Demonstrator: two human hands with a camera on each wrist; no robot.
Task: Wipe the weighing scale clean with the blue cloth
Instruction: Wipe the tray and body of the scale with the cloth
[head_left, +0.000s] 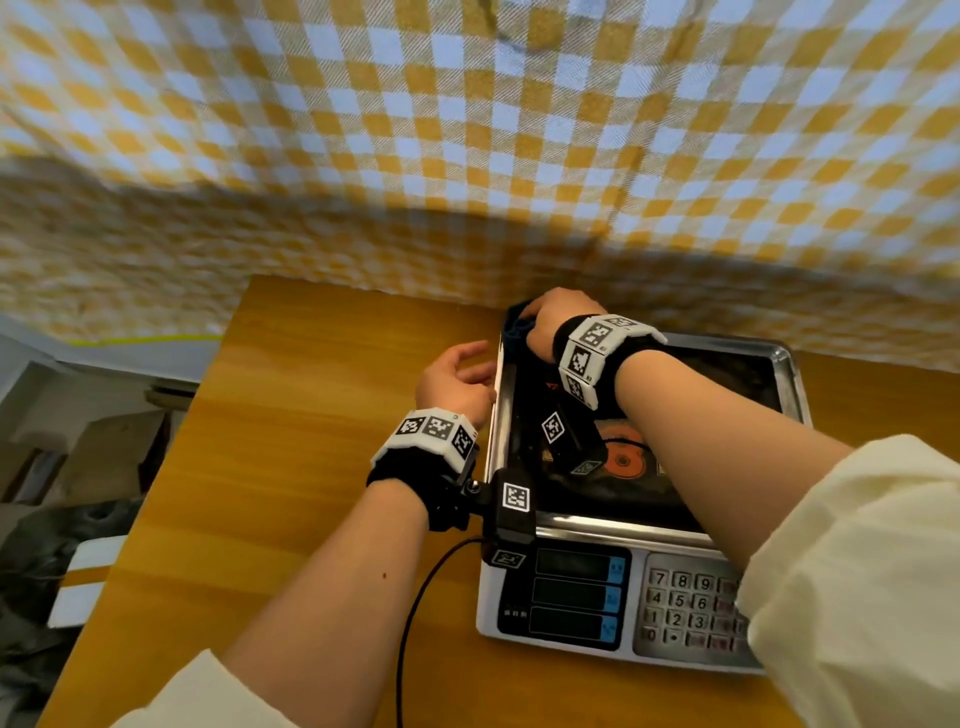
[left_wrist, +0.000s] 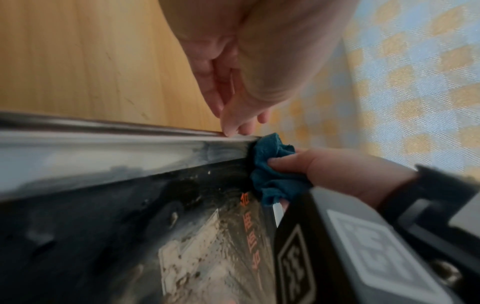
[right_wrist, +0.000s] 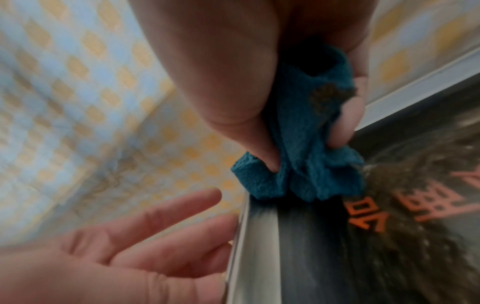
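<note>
The weighing scale (head_left: 613, 597) sits at the right edge of the wooden table (head_left: 291, 467). The right hand (head_left: 558, 319) bunches the blue cloth (right_wrist: 306, 148) between thumb and fingers, pressing it into the steel pan's (head_left: 784, 374) far left corner — the left hand (head_left: 454, 382), fingers relaxed and holding nothing, touches the pan's left rim.

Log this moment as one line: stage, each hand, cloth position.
stage: wiping | right hand: grips blue cloth at far-left corner of scale tray | left hand: open, fingers at tray's left rim | tray: grime visible
</note>
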